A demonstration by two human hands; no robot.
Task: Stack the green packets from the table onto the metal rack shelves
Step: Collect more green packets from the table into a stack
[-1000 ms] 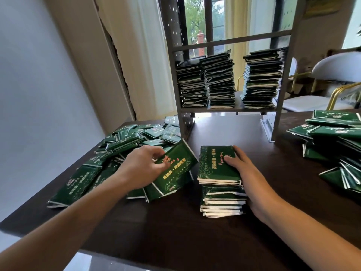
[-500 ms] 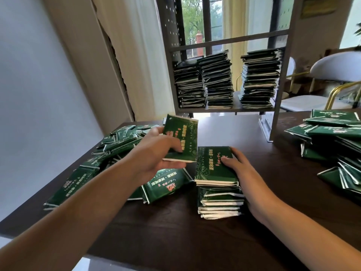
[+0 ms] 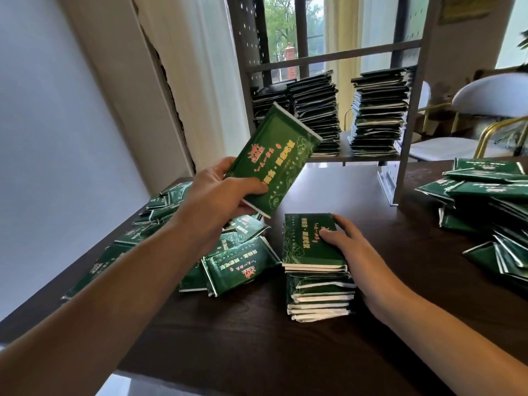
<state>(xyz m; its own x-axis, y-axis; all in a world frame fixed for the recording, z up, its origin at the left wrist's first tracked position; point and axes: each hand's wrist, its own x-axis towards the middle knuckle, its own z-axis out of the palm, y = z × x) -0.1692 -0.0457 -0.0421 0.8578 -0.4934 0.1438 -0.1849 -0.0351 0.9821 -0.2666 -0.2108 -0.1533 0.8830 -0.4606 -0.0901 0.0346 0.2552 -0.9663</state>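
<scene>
My left hand (image 3: 221,192) grips a green packet (image 3: 281,155) by its near end and holds it tilted in the air, above and left of a small stack of green packets (image 3: 313,264) on the dark table (image 3: 257,338). My right hand (image 3: 347,244) lies on the right side of that stack, fingers flat on the top packet. A loose pile of green packets (image 3: 171,241) spreads under and behind my left arm. The metal rack (image 3: 405,138) stands at the back of the table, with three tall stacks of packets (image 3: 377,115) on its shelf.
Another heap of green packets (image 3: 491,212) lies at the table's right edge. A white chair with gold legs (image 3: 485,110) stands behind the rack. A white wall and a curtain close off the left side. A window is behind the rack.
My left hand picked a packet out of the left pile and raised it up and to the right. My right hand stayed on the small stack.
</scene>
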